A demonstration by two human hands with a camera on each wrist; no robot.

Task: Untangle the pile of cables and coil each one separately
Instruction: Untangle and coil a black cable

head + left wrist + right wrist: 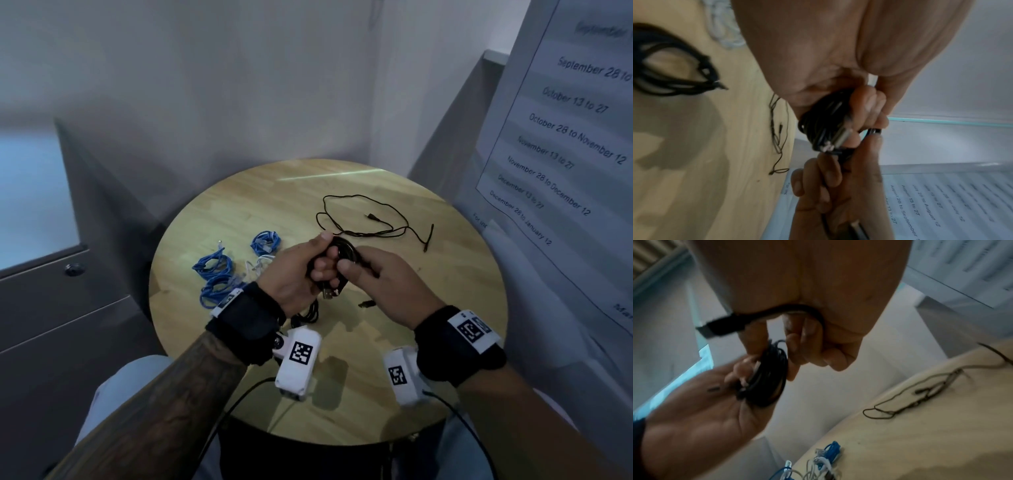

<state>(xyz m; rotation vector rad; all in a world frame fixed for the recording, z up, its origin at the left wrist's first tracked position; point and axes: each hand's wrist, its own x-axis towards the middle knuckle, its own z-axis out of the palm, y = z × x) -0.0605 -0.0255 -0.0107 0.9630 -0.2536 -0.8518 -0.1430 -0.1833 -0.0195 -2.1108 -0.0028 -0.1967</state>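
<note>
Above the middle of the round surface [445, 359], the left hand [294, 274] has its fingers clamped round a black cable coil [337, 251], and the right hand [383, 284] pinches that coil's loose end. A thin black cable [363, 214] lies uncoiled at one o'clock; blue cable bundles [219, 270] lie at nine o'clock.

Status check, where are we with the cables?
Left hand grips black coil; right hand pinches its loose end. Thin black cable lies uncoiled on table. Blue cables bundled. Nothing blocking.
</note>
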